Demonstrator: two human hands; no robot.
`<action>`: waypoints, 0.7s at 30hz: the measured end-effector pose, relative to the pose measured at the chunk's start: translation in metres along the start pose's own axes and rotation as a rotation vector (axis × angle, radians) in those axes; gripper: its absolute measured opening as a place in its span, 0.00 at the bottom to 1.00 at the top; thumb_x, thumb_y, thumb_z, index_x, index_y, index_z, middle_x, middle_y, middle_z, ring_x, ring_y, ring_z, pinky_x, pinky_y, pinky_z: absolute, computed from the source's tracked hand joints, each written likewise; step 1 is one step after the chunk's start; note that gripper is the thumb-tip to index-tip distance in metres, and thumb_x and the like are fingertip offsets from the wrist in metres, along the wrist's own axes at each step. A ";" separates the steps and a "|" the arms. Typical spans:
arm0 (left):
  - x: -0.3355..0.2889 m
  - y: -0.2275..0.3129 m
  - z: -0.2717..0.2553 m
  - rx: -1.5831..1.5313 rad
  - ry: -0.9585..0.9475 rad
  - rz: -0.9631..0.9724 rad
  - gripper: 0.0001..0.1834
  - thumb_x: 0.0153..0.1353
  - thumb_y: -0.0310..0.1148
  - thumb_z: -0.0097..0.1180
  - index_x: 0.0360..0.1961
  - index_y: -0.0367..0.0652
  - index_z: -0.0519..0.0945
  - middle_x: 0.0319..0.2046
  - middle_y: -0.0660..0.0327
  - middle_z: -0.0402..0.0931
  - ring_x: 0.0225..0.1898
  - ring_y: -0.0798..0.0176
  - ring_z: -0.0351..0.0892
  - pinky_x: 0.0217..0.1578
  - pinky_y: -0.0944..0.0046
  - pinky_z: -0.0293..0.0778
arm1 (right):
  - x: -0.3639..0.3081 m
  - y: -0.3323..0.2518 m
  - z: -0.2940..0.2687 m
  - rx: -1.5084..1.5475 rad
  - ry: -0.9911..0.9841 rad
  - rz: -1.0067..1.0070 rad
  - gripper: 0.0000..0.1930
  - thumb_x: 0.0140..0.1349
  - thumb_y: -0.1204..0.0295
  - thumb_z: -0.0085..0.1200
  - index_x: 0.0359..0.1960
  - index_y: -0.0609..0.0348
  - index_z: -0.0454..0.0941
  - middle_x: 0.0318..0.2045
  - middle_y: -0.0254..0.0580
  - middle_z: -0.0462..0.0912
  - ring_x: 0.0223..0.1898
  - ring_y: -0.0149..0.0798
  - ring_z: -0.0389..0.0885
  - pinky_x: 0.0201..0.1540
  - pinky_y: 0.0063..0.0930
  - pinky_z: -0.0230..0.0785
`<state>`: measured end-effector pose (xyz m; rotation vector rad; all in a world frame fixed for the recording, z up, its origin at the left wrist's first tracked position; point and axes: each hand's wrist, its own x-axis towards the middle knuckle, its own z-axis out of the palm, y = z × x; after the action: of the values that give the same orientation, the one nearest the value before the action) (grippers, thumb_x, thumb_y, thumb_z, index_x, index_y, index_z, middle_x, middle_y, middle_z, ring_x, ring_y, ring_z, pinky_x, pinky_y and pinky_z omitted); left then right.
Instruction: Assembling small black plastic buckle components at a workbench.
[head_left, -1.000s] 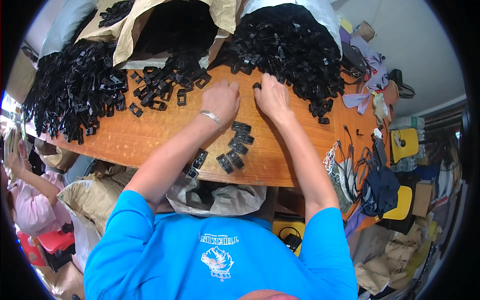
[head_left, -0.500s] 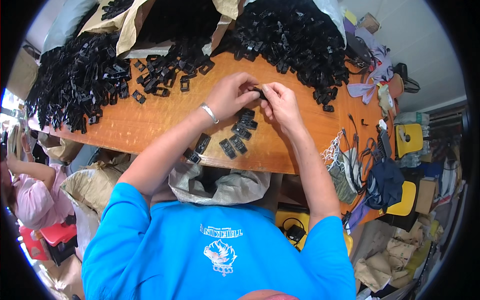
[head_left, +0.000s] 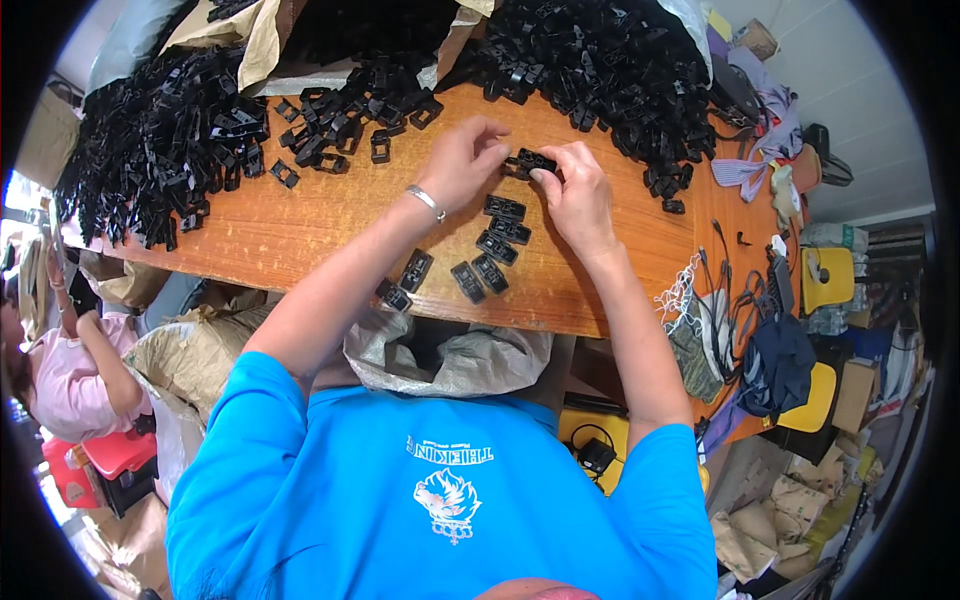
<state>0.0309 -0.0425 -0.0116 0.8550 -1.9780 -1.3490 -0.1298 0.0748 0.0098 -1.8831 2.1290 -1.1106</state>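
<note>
Head view: one black clip (head_left: 537,161) lies between the two hands, above the table (head_left: 610,290), at the fingertips. Right hand (head_left: 581,200): thumb and fingers pinched on the clip from its right side. Left hand (head_left: 463,166): fingers half curled, thumb tip just beside the clip's left end; whether it touches, cannot tell. Hands near each other, not touching. Counts: clip between hands, 1. Finished-looking row (head_left: 496,247) on the bare wood, nearer the body and below the gap between the hands: 5, laid in a bent line. Pair (head_left: 405,282) beside the left forearm, close to the table's edge: 2. Heaps of black parts along the far side: 3, namely left heap (head_left: 160,140), middle heap (head_left: 345,125) and right heap (head_left: 620,85); pieces within overlap too much to count. Bracelet (head_left: 427,203) on left wrist: 1. Open sack (head_left: 450,368) below the table's near edge: 1. Co-worker (head_left: 85,375) in pink, far left: 1.
</note>
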 end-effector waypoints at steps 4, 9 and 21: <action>-0.007 0.008 -0.005 0.511 -0.042 0.173 0.20 0.57 0.33 0.69 0.50 0.40 0.82 0.38 0.56 0.78 0.42 0.55 0.82 0.44 0.57 0.78 | 0.005 0.002 0.005 -0.020 -0.043 0.015 0.12 0.58 0.75 0.67 0.44 0.60 0.86 0.39 0.47 0.82 0.39 0.50 0.85 0.42 0.41 0.78; -0.004 0.008 0.004 0.553 -0.069 0.134 0.15 0.56 0.33 0.69 0.45 0.41 0.86 0.39 0.52 0.79 0.46 0.47 0.80 0.47 0.53 0.76 | 0.010 0.007 0.013 -0.051 -0.081 -0.048 0.12 0.57 0.75 0.67 0.44 0.58 0.87 0.38 0.45 0.82 0.39 0.50 0.84 0.42 0.40 0.78; 0.011 0.013 0.004 0.695 -0.075 0.090 0.11 0.62 0.43 0.63 0.36 0.47 0.87 0.37 0.54 0.82 0.46 0.46 0.79 0.48 0.50 0.75 | 0.009 0.009 0.008 -0.029 -0.170 0.044 0.12 0.57 0.70 0.68 0.43 0.58 0.88 0.38 0.49 0.84 0.42 0.55 0.84 0.45 0.43 0.76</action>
<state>0.0188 -0.0450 0.0003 1.0005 -2.5544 -0.6322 -0.1357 0.0627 0.0028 -1.8592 2.0927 -0.8824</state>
